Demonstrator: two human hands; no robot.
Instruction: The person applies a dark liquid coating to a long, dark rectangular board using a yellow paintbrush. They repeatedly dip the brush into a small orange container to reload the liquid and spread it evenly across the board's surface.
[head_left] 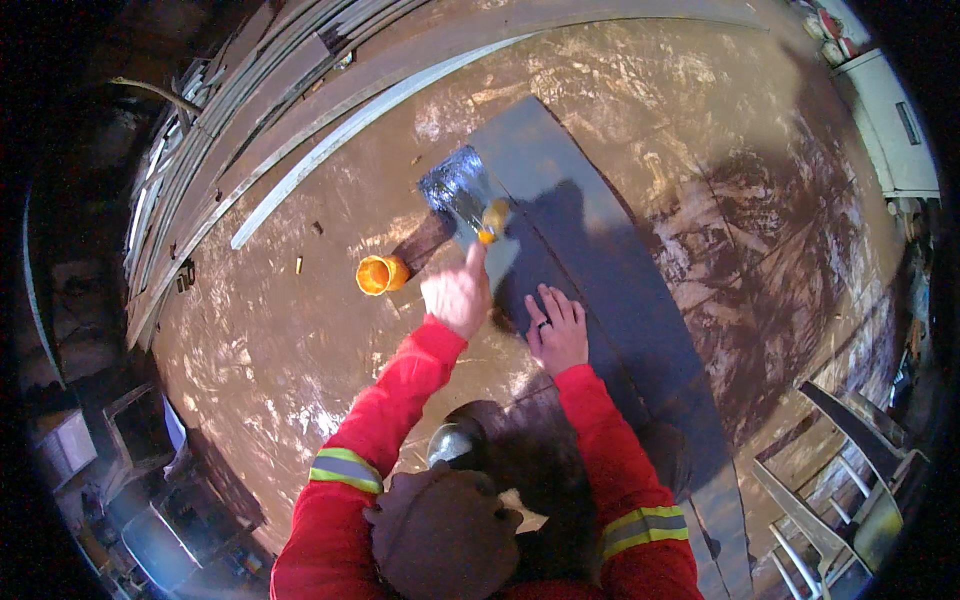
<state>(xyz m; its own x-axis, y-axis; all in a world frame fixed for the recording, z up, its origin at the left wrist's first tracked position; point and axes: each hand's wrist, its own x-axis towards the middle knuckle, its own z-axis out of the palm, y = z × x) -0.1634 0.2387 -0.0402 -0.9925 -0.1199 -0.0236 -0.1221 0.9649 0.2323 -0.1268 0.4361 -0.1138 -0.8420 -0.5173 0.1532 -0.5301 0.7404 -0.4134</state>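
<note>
One paintbrush [478, 205] with a yellow handle lies on the wet upper-left corner of one long dark panel [600, 300], which runs from 12 o'clock down to 5 o'clock across the brown floor [300, 340]. The left hand [458, 293] grips the handle, fingers curled around it. The right hand [557, 332] presses flat on the panel, fingers spread wide. One orange cup [381, 274] lies at 9 o'clock of the left hand.
</note>
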